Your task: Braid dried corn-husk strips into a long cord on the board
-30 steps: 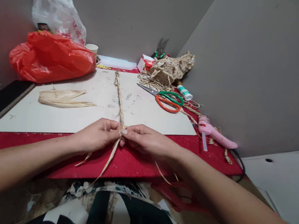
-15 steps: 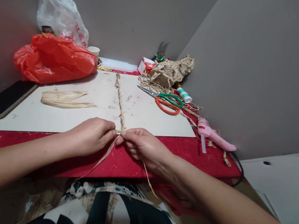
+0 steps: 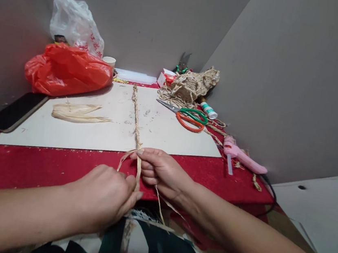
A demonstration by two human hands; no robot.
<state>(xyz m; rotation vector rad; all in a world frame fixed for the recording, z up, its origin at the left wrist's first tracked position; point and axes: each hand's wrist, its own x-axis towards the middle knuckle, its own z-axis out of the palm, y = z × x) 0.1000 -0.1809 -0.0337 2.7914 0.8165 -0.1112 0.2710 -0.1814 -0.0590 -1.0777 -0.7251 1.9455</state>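
A thin braided cord (image 3: 136,122) of pale dry husk runs down the middle of the white board (image 3: 108,139) to my hands. At its near end my right hand (image 3: 162,171) pinches the cord between thumb and fingers. Below and to the left, my left hand (image 3: 109,195) is closed on a flat husk strip (image 3: 138,170) that stretches down from the braid. A thin loose strand loops out left of the pinch, and others hang below my right hand. Split husk pieces (image 3: 76,112) lie on the board's left part.
Scissors (image 3: 191,119) lie right of the braid, with a coiled rope bundle (image 3: 194,84) behind. A pink glue gun (image 3: 243,157) is at the right edge. At left are a phone (image 3: 15,111) and a red bag (image 3: 71,71); a paper cup (image 3: 109,61) stands behind.
My left hand has moved from beside my right hand down toward the table's near edge, and a flat strip now shows stretched between them. My right hand still pinches at the braid's end.
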